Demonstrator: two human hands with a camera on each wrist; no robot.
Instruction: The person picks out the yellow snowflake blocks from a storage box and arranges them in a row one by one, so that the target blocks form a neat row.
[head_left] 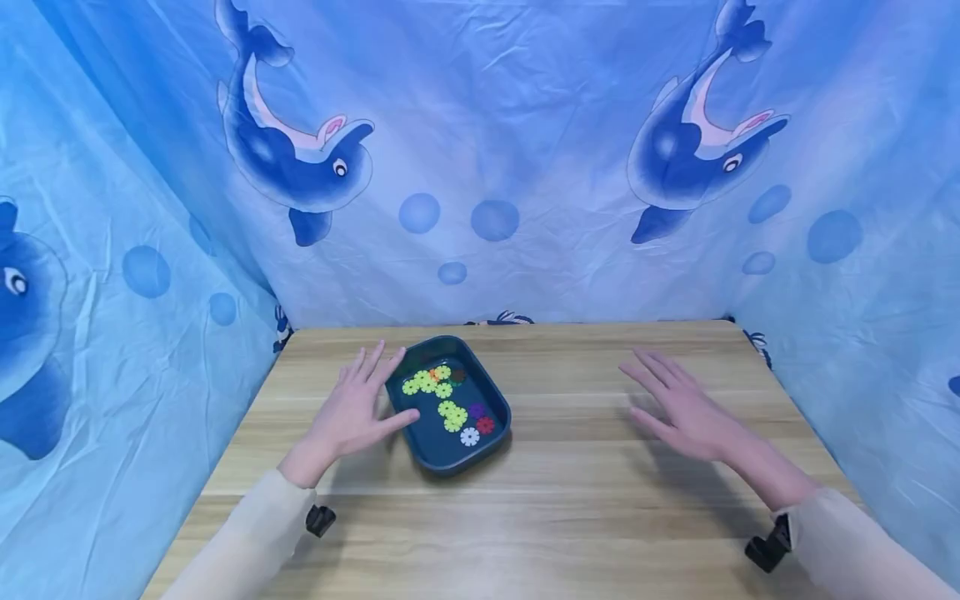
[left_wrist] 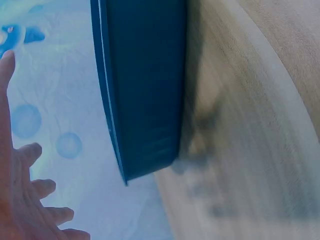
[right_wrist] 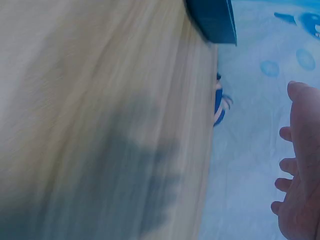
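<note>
A dark teal tray (head_left: 424, 446) with rounded corners stands on the table, left of the middle. In it lie several yellow-green notched discs (head_left: 452, 415), a white disc (head_left: 469, 437), a red disc (head_left: 485, 425) and a purple disc (head_left: 477, 410); an orange and a brown piece are partly covered. My left hand (head_left: 354, 415) is spread at the tray's left side, holding nothing; in the left wrist view its fingers show apart from the tray wall (left_wrist: 142, 90). Well to the right of the tray, my right hand (head_left: 688, 410) hovers over the table with fingers extended, also holding nothing.
The wood-grain table (head_left: 570, 517) reaches back to a blue curtain (head_left: 555, 275) printed with dolphins and bubbles. Curtains also hang at the left and right sides. Small black camera mounts (head_left: 320, 521) sit at both wrists.
</note>
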